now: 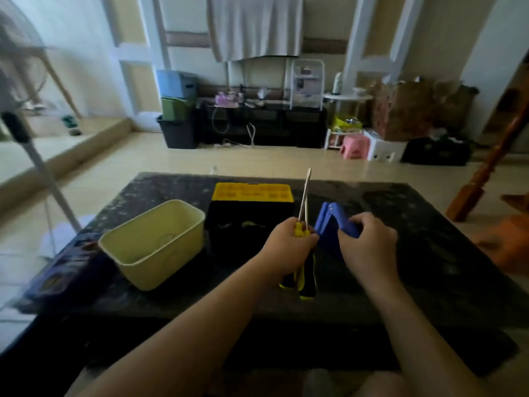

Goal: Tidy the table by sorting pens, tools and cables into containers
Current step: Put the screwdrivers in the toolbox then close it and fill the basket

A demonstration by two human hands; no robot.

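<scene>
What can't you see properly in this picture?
Head view:
- Inside the black toolbox: too dark.
- Middle of the screwdrivers: hidden in the left hand.
- Much of the blue tool: covered by the right hand; kind unclear.
- What's in the cream bin: blurred.

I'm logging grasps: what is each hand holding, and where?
The left hand grips two screwdrivers around their handles, shafts up. The right hand holds a blue tool by its near end.
</scene>
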